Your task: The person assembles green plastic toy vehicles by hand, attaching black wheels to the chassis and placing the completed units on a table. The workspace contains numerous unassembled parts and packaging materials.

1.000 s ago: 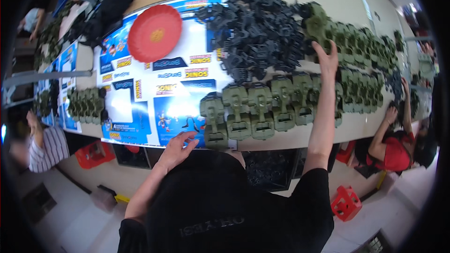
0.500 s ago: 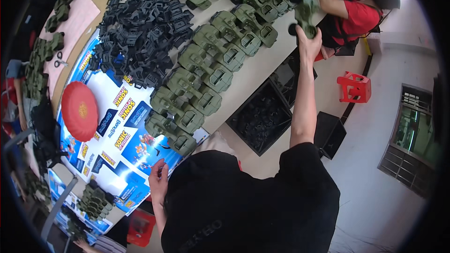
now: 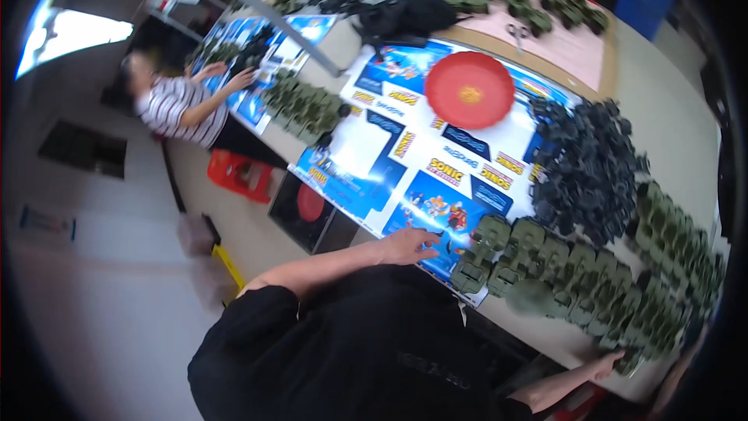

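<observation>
My left hand (image 3: 407, 246) hovers over the near edge of the printed poster sheet (image 3: 382, 214), its fingers curled inward. A small dark bit shows at the fingertips; what it is I cannot make out. At the lower right, my right hand (image 3: 605, 366) reaches out along the table's near edge, with its fingers closed on a green toy vehicle body (image 3: 629, 362) at the end of the rows. Between my hands stand rows of green toy vehicle bodies (image 3: 573, 273). A heap of black plastic parts (image 3: 588, 168) lies behind them.
A red scalloped tray (image 3: 491, 78) rests on the poster, with scissors (image 3: 517, 34) on pink paper beyond. More green bodies (image 3: 302, 109) stand at the left, near a co-worker in a striped shirt (image 3: 187, 113). A red stool (image 3: 238, 175) and black crate (image 3: 304, 210) are beside the table.
My view has swung to the left, bringing the striped-shirt co-worker into sight. My right hand has lowered the raised green toy vehicle body to the table's near edge. My left hand stays over the poster.
</observation>
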`<state>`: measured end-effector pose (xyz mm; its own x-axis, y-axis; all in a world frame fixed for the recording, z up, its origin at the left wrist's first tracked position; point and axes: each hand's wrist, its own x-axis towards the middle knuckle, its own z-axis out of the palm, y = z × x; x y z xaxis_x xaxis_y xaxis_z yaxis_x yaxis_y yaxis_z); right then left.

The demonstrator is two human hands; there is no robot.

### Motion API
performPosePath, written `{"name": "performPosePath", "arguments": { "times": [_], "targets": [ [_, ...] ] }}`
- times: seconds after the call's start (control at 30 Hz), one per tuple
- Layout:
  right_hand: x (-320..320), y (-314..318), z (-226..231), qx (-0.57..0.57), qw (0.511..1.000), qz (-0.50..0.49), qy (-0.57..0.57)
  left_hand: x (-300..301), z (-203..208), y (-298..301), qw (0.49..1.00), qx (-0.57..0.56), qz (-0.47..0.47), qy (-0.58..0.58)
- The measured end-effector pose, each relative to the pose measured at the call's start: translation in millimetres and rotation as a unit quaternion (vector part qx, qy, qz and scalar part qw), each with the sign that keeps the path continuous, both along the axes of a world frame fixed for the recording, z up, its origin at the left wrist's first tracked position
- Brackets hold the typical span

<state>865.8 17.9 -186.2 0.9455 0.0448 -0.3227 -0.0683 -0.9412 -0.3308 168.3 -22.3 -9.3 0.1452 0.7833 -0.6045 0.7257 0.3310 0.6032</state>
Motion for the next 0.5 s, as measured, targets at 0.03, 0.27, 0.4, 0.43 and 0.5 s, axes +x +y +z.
{"name": "performPosePath", "arguments": {
  "times": [0.03,0.27,0.4,0.43,0.5],
  "targets": [
    [-3,3,5,0.005,0.999,0.025,-0.025,-9,-8,-5,1.0,-0.002,-0.002,-0.003],
    [-46,13,43,0.055,0.958,0.199,-0.198,-82,-27,-32,0.997,0.049,0.058,-0.027],
    [-98,27,69,0.162,0.91,0.274,-0.266,-162,-26,-34,0.988,0.096,0.12,0.022],
    [-117,32,79,0.195,0.893,0.296,-0.277,-187,-30,-35,0.983,0.115,0.132,0.047],
    [-152,41,94,0.271,0.856,0.338,-0.283,-244,-46,-36,0.964,0.167,0.172,0.112]
  ]
}}
